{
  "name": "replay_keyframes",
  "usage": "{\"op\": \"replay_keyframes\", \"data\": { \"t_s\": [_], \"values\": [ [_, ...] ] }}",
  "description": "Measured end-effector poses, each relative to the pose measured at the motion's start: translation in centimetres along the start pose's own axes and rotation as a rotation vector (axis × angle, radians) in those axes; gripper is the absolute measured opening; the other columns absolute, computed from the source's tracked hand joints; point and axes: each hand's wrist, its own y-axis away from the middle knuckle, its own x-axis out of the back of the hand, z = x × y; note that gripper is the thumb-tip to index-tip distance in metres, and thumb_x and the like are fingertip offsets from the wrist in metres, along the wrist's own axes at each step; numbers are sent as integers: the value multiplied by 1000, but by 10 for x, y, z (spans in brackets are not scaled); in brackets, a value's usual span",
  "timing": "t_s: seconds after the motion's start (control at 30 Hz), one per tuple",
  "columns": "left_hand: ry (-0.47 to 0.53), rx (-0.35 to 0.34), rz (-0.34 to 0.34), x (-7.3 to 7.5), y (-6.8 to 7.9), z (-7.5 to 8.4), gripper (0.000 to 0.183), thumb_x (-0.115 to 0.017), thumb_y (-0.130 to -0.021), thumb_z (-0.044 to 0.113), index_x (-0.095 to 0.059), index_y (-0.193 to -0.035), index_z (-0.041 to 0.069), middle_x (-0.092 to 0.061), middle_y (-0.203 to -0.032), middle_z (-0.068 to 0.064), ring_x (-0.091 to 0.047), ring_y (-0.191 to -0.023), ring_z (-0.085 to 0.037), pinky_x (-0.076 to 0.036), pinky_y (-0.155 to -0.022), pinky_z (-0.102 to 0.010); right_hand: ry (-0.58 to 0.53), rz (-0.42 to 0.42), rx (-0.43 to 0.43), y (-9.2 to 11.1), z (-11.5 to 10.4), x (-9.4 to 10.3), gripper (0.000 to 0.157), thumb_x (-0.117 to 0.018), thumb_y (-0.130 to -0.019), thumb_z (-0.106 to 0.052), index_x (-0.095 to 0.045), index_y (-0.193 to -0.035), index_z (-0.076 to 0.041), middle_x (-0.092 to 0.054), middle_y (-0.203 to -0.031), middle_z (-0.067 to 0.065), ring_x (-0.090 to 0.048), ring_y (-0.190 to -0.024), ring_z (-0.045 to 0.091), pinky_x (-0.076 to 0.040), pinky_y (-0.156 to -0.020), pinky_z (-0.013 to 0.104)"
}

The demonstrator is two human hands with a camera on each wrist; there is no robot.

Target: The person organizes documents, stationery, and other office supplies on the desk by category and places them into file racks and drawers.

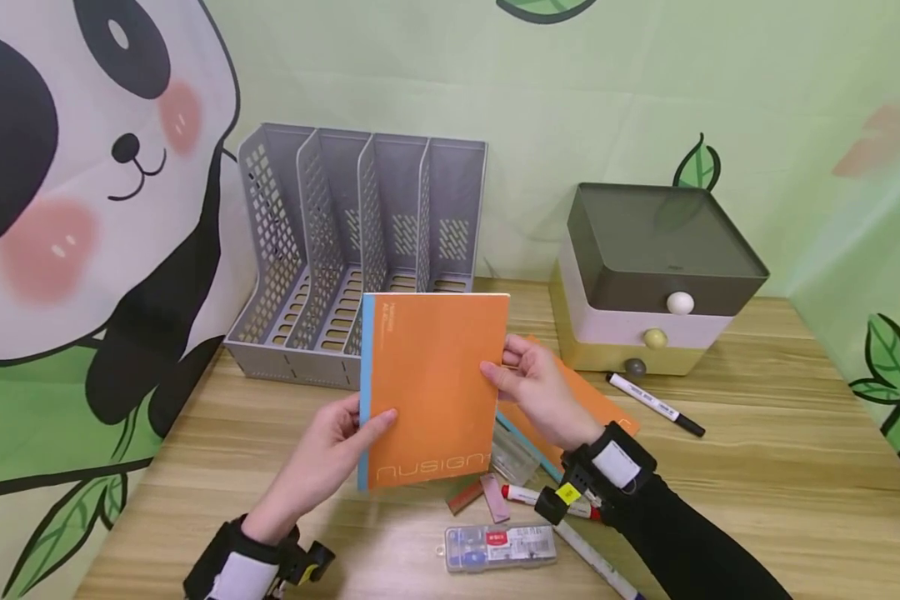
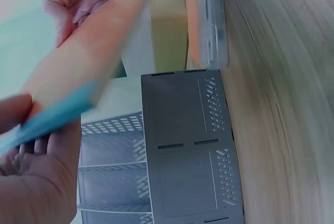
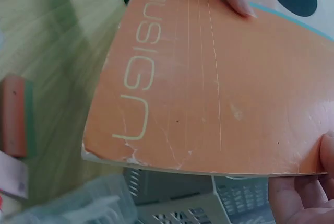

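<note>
Both hands hold up an orange notebook (image 1: 435, 383) with a blue spine, its cover toward the head camera. My left hand (image 1: 345, 450) grips the blue spine edge low down, thumb across the cover. At the opposite edge my right hand (image 1: 536, 387) pinches the notebook, thumb in front and fingers behind. The right wrist view shows worn creases at a corner of the orange cover (image 3: 172, 88). Behind the notebook stands a grey file rack (image 1: 292, 358) with upright dividers, partly hidden by it. A second orange notebook (image 1: 592, 400) lies on the table beneath the right forearm.
A drawer box (image 1: 645, 325) with round knobs stands at the back right, a black-capped marker (image 1: 656, 404) before it. Nearer lie a clear plastic case (image 1: 501, 547), a red-capped marker (image 1: 521, 496), a pink block (image 1: 494, 498), a brown block (image 1: 465, 497) and another marker (image 1: 596, 558).
</note>
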Motion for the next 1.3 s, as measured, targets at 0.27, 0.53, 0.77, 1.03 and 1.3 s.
{"op": "replay_keyframes", "data": {
  "t_s": [0.27,0.53,0.77,1.03,1.3],
  "values": [
    [-150,-70,32,-5,-5,1,22,-59,-94,24,-66,-102,5,-64,-71,-1,-48,-56,-10,-37,-48,-20,54,41,27,-6,-5,3,25,-51,-95,0,-49,-118,9,-63,-95,9,-62,-81,10,-54,-72,24],
    [-162,-195,202,-13,-10,12,17,-59,-94,21,-66,-92,5,-47,-57,0,-32,-46,-7,-24,-42,-19,119,136,104,-9,-7,7,30,-53,-95,-1,-48,-122,7,-60,-105,21,-63,-90,17,-54,-85,33],
    [-184,-353,469,-16,-32,25,18,-60,-93,15,-68,-93,-1,-69,-77,-11,-60,-57,-15,-43,-42,-19,185,200,143,-7,-6,18,29,-50,-97,-6,-48,-123,5,-58,-114,27,-62,-100,22,-51,-90,37],
    [-296,-415,618,-19,-74,41,18,-58,-94,11,-66,-89,-5,-66,-68,-14,-55,-48,-19,-35,-38,-20,384,247,189,-3,-1,26,23,-52,-95,-3,-54,-117,4,-62,-106,21,-62,-95,31,-54,-81,33],
    [-415,-338,639,-22,-121,30,24,-56,-95,14,-54,-74,1,-43,-52,-7,-37,-41,-17,-22,-37,-26,536,265,179,-1,1,27,22,-54,-93,-4,-57,-114,2,-64,-103,20,-64,-91,32,-53,-75,32]
  ]
}}
